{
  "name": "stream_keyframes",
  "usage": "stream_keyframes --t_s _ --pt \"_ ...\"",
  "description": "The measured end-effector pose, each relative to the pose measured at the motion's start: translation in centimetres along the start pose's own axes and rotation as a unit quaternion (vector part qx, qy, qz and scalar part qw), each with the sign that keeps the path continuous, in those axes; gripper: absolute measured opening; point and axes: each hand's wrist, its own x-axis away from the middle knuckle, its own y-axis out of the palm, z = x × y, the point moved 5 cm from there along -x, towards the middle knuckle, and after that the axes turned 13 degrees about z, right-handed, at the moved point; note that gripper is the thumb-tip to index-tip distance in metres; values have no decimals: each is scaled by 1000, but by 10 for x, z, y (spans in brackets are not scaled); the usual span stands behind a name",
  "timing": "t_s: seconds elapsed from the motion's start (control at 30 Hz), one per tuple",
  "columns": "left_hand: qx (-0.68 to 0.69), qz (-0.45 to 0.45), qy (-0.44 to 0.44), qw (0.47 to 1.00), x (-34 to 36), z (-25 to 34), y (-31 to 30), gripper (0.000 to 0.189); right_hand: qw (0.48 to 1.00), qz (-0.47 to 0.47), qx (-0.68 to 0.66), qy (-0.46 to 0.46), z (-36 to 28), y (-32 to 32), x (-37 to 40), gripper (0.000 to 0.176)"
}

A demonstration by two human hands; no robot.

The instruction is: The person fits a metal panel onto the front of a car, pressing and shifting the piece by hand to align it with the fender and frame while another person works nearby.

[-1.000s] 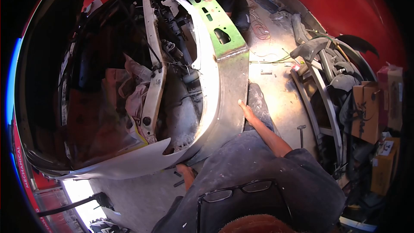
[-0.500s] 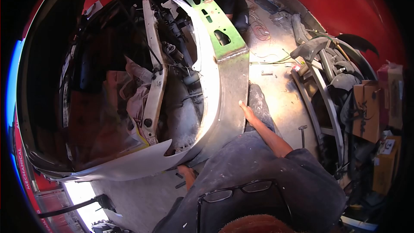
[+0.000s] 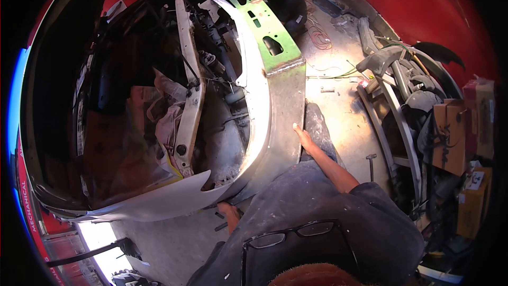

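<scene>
Right hand (image 3: 302, 139) flat, fingers spread straight, resting on outer edge of bare-metal bumper beam (image 3: 280, 100). Left hand (image 3: 230, 213) at beam's near end, fingers hidden, grip cannot be told. Beam's long axis runs away from both hands toward co-worker (image 3: 283, 0) at far end.

My right hand (image 3: 301, 136) lies flat on the grey front panel (image 3: 283, 100), just right of centre. My left hand (image 3: 228, 212), at 7 o'clock, is at the panel's lower edge, grip hidden. A hammer (image 3: 370, 163) lies on the floor at 3 o'clock. Another person (image 3: 286, 2) crouches at 12 o'clock.
</scene>
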Motion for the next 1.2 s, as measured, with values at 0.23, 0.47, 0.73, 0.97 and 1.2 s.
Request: stream_keyframes --t_s 0.23,0.47,0.73,0.97,1.2 --pt "-103 -215 30 971 -26 -11 34 48 1000 -21 -5 -1 -5 1 5 89" --pt "-115 -194 4 974 -24 -16 32 42 999 -27 -43 -5 -30 4 31 93" --pt "-115 -212 -24 970 -31 -12 33 32 999 -22 -25 -14 -21 3 18 98" --pt "-104 -404 122 900 -18 1 9 39 998 13 46 -32 12 0 -15 105" --pt "-83 -493 167 850 30 21 -47 45 989 78 97 -78 -3 -11 6 116"
